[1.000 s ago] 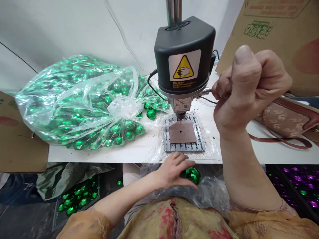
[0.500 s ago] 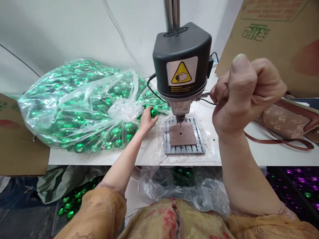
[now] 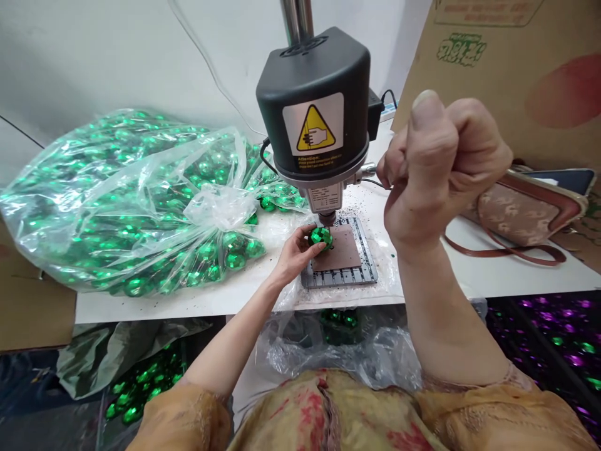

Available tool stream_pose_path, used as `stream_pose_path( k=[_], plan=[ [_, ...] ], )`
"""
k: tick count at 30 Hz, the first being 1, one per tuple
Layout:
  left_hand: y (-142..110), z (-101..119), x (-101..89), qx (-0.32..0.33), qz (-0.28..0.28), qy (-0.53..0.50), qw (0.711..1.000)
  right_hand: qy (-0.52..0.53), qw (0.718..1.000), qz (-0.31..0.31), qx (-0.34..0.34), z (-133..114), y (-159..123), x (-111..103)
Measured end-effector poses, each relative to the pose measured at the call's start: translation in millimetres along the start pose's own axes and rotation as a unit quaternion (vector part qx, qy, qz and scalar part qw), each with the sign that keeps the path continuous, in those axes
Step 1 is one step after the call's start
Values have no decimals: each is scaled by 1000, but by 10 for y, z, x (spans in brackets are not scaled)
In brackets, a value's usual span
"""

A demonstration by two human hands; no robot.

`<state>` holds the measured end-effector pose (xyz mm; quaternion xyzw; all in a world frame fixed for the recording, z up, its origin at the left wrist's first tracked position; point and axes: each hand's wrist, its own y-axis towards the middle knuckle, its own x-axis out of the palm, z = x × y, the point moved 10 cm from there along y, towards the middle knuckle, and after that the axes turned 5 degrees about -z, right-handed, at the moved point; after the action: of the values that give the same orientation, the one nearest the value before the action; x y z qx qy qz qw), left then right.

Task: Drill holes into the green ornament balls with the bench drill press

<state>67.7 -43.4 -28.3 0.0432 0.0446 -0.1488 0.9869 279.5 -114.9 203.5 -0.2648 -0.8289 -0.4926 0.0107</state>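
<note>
Green ball (image 3: 321, 237) in left hand (image 3: 295, 254); right hand (image 3: 439, 166) hides lever (image 3: 369, 170) end.

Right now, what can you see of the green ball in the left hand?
The ball is round, shiny and faceted, like metallic plastic. The left hand holds it from the side, between thumb and fingers. It is over the left part of the brown pad, below the drill. I can't tell whether it touches the pad or the bit.

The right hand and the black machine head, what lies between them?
In the head view, a short metal rod, with a dark cable just below it.
</note>
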Motion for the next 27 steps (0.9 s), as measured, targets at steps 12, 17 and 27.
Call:
stream_pose_path(
  k=[12,17,27],
  plan=[
    [-24,260,236,114,-4,243,963,42,999,3,-12,-41,10,12],
    [-30,212,288,128,10,246,961,89,995,10,-51,-57,-39,-29],
    [-122,79,225,109,58,197,972,98,993,12,-61,-15,-209,-111]
  ],
)
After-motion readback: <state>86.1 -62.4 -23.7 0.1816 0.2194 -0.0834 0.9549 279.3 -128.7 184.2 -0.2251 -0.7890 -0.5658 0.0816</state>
